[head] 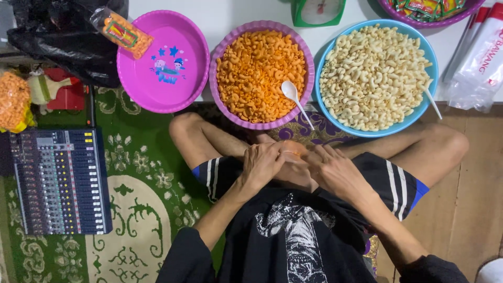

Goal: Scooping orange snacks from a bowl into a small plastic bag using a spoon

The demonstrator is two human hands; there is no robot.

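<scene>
Seated cross-legged on a green patterned rug [141, 209], seen from above. At the centre of the frame, just below the middle: left hand [262, 163] and right hand [335, 170] close together over the lap, both pinching a small clear bag [294, 152] with orange filling. Left fingers curled closed on the left side of the bag; right fingers bent around its right side, thumb and forefinger tight on the plastic. Bag between the two hands, touching both, partly hidden by them. Directly above the hands, a purple bowl [220, 99] full of orange macaroni [257, 68], with a white spoon [293, 97] lying on the snack at the lower right, handle over the rim. To the right of it, touching or almost touching, a blue bowl [425, 52] full of pale macaroni [372, 73], with a second spoon [432, 102] at its right edge. At upper left, an empty pink tray [157, 89] with a cartoon print, and a filled packet [123, 32] resting on its upper rim. Left of the frame, a mixing console [60, 181] on the rug. At far left, a bag of orange snack [13, 102]. At upper right, clear plastic wrappers [479, 63] on the wooden floor [466, 209].
</scene>
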